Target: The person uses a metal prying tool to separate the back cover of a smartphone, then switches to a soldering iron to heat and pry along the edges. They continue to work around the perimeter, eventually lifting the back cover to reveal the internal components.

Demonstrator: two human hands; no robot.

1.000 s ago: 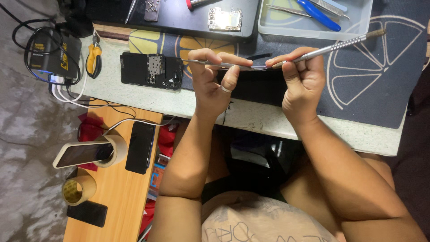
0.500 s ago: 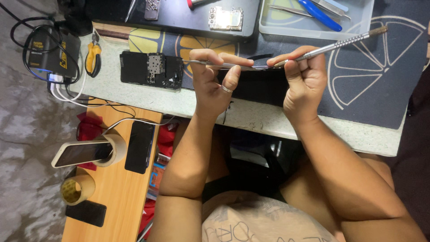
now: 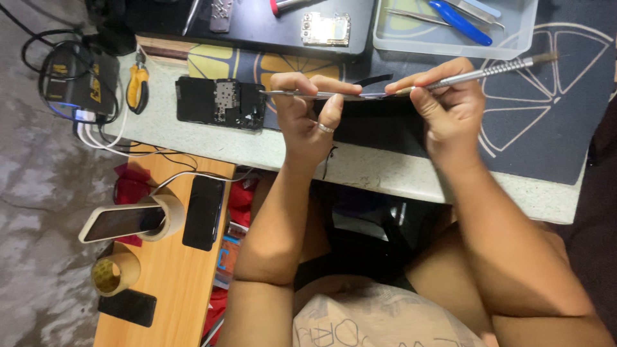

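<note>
Your left hand is pinching the edge of a thin dark phone panel, held edge-on just above the surface. Your right hand is closed around a knurled metal tool, its tip right at the panel's top edge. An opened phone body sits just left, orange-handled pliers beyond it.

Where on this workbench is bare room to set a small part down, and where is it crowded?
Free: the dark mat right of the right hand, and the pale bench edge below both hands. Crowded: around the opened phone, pliers and clear tray.
</note>
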